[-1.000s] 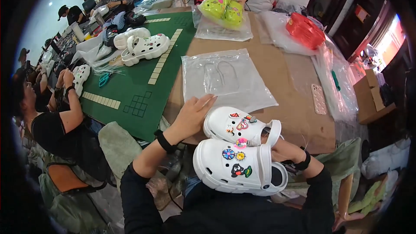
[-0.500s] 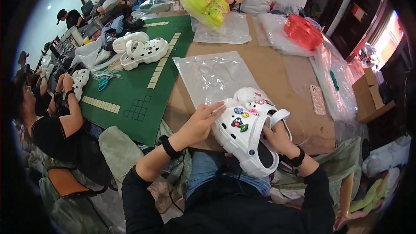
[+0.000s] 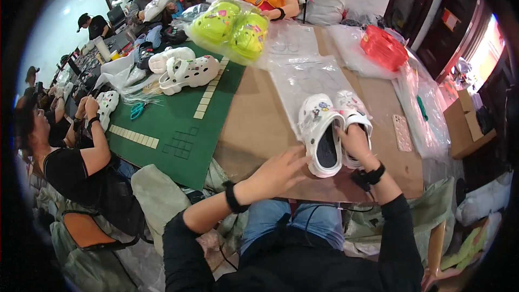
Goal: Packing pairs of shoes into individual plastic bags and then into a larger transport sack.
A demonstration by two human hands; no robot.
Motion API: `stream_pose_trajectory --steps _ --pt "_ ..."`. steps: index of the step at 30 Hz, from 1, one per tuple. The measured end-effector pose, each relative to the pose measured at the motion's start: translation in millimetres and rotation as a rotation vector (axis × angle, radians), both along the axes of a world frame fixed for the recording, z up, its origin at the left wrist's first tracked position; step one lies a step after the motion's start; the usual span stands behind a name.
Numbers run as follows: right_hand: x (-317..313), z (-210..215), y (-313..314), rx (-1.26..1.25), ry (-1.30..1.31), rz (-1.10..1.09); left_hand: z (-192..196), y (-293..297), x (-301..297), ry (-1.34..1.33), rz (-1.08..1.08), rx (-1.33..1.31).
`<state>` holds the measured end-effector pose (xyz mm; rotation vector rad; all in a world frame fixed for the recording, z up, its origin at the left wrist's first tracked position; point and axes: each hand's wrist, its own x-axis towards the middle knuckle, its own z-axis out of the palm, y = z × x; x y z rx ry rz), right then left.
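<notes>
White clogs [image 3: 332,130], a pair set side by side and dotted with small coloured charms, are resting near the front edge of the brown table [image 3: 259,124]. Right hand [image 3: 354,143] is gripping them, fingers curled around the heel strap of the right-hand shoe. Left hand [image 3: 281,170] is lying open, fingers spread, touching the near end of the left-hand shoe. Beyond them a clear plastic bag [image 3: 311,81] is lying flat; farther left, a green cutting mat [image 3: 184,113] is carrying another white pair [image 3: 181,67].
</notes>
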<state>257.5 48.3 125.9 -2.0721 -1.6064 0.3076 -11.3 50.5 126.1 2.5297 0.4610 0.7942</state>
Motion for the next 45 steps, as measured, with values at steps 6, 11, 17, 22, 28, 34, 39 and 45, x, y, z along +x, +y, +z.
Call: stream_pose_trajectory --steps 6,11,17,22,28,34,39,45 --pt "13.3 114.5 13.6 -0.663 -0.177 0.653 23.8 -22.2 -130.0 0.28 0.609 0.171" --pt "-88.8 128.7 105.7 0.15 -0.14 0.629 -10.3 -63.6 -199.9 0.728 1.397 0.053" --pt "-200.7 46.3 245.9 0.132 -0.15 0.884 -35.1 -108.3 -235.4 0.607 1.691 -0.491" --pt "-274.3 11.8 222.3 -0.163 -0.487 0.668 -88.1 -161.7 -306.3 0.04 1.595 -0.666" --pt "-251.7 0.1 241.6 -0.066 -0.31 0.775 -68.5 -183.7 -338.2 -0.145 1.587 -0.832" --pt "-239.8 -8.4 216.1 0.032 -0.075 0.695 -7.4 -181.2 -327.8 -0.795 1.464 -0.711" --pt "-303.0 21.0 127.7 0.058 0.279 0.731 13.0 -197.7 -348.8 -0.877 1.513 -0.595" --pt "-378.2 2.9 -4.5 0.614 0.188 1.259 38.1 -197.1 -332.8 -1.322 1.305 -0.562"
